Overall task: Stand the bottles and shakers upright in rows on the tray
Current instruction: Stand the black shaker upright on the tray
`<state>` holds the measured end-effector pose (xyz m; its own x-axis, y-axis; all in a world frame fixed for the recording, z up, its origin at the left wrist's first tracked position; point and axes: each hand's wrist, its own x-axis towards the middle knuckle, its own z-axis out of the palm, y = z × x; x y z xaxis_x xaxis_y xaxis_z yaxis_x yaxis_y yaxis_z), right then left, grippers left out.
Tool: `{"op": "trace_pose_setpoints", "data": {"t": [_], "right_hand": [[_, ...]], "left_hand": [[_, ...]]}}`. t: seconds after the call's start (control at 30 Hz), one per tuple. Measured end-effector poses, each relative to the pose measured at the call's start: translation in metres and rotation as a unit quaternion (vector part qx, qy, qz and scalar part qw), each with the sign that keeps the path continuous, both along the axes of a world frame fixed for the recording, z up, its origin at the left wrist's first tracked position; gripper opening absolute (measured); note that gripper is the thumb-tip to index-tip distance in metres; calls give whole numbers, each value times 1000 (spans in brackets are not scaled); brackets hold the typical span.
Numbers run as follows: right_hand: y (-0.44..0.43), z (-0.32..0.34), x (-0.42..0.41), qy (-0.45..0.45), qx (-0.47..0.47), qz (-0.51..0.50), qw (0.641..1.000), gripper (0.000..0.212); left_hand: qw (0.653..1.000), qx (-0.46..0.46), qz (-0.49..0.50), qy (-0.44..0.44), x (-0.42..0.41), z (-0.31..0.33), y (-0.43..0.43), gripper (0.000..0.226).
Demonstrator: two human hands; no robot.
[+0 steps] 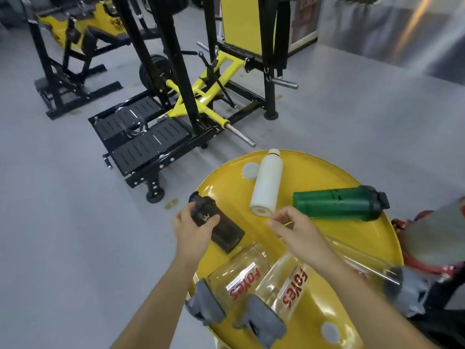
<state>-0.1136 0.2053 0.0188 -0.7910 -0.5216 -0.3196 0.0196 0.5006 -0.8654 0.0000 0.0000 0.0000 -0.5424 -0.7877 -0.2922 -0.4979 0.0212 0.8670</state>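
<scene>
A round yellow tray (314, 170) holds several bottles, all lying on their sides. My left hand (192, 229) grips the black shaker (221, 230) near its lid at the tray's left edge. My right hand (295, 230) hovers with fingers apart over the tray's middle, just in front of the white bottle (266, 183). The green shaker (339, 202) lies to the right. Two clear shakers with red lettering and grey lids, one on the left (239, 278) and one beside it (284, 285), lie near me; a third clear shaker (372, 268) is partly hidden under my right arm.
Black and yellow gym machines (176, 96) stand on the grey floor beyond the tray. A blurred grey and red object (435, 235) sits right of the tray. Two grey round patches, one at the far rim (250, 170) and one at the near rim (330, 332), mark the tray.
</scene>
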Motion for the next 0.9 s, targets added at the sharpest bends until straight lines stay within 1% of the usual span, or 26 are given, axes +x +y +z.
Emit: {"op": "trace_pose_setpoints", "data": {"t": [0.1, 0.23, 0.37, 0.43, 0.53, 0.67, 0.77, 0.9], "right_hand": [[-8, -1, -10, 11, 17, 3, 1000, 12], [-13, -8, -8, -9, 23, -15, 1000, 11], [-14, -16, -3, -29, 33, -30, 999, 11], [-15, -19, -2, -33, 37, -41, 998, 10], [-19, -20, -4, -37, 41, -58, 997, 10], [-27, -21, -10, -43, 44, -74, 995, 11], [-31, -22, -13, -49, 40, -90, 994, 9], [-35, -23, -14, -53, 38, -105, 992, 9]], "left_hand": [[998, 42, 46, -7, 1, -11, 0, 84], [988, 127, 80, -16, -2, -33, 2, 106], [982, 165, 92, 27, -16, -45, -3, 120], [978, 182, 81, 56, -25, -46, -6, 120], [975, 195, 61, 88, -41, -47, -11, 110], [977, 189, 29, 100, -57, -49, -23, 108], [981, 160, -11, 113, -69, -44, -33, 108], [984, 95, -71, 135, -87, -39, -46, 107]]}}
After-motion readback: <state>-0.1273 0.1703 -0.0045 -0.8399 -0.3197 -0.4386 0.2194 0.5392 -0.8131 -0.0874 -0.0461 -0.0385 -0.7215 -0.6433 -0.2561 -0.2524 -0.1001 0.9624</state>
